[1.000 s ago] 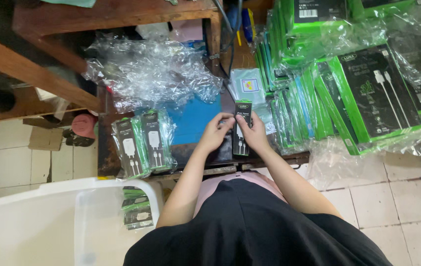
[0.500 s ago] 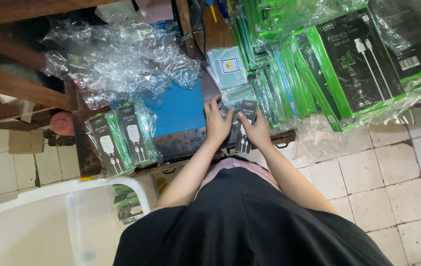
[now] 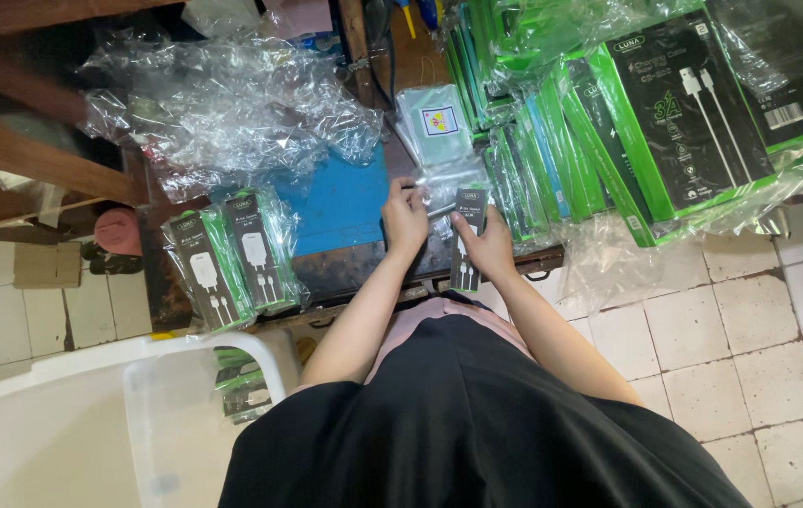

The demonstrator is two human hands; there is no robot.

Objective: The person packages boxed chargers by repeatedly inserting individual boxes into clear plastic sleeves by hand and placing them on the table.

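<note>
With our left hand point(image 3: 405, 218) and right hand point(image 3: 488, 246) closed on a small black-and-green charger box point(image 3: 468, 235) half inside a clear plastic sleeve point(image 3: 447, 184) on the dark counter point(image 3: 354, 268), two sleeved boxes point(image 3: 230, 256) lie finished at left, many green packs point(image 3: 599, 141) wait.

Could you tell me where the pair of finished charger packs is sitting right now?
In the head view, the two charger packs lie left of the left hand, at the front edge of the bench, just below the heap of clear wrap and above the white tub.
</note>
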